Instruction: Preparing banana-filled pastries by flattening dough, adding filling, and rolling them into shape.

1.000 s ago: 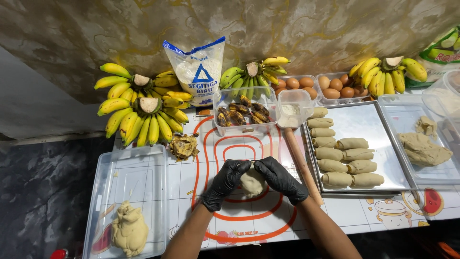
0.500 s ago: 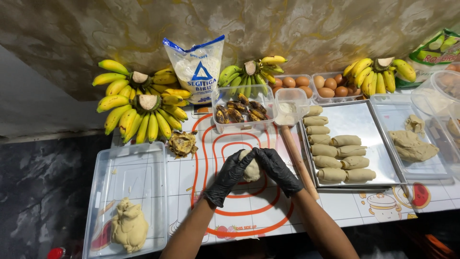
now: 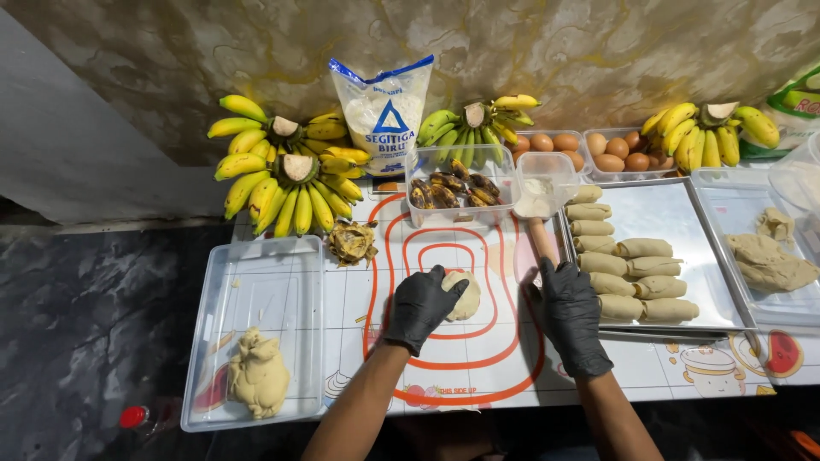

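Two black-gloved hands over the desk (image 3: 478, 358): left hand (image 3: 423, 305), fingers flat and released, presses the dough disc (image 3: 465, 295) on the red-lined mat (image 3: 504, 341); right hand (image 3: 568, 312) grasps the rolling pin (image 3: 540, 239).

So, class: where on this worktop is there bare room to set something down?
The clear tray is bare above its dough lump. The mat is free between the left hand and right hand. The metal tray has room upper right of the dough rolls. The back row by the bananas is crowded.
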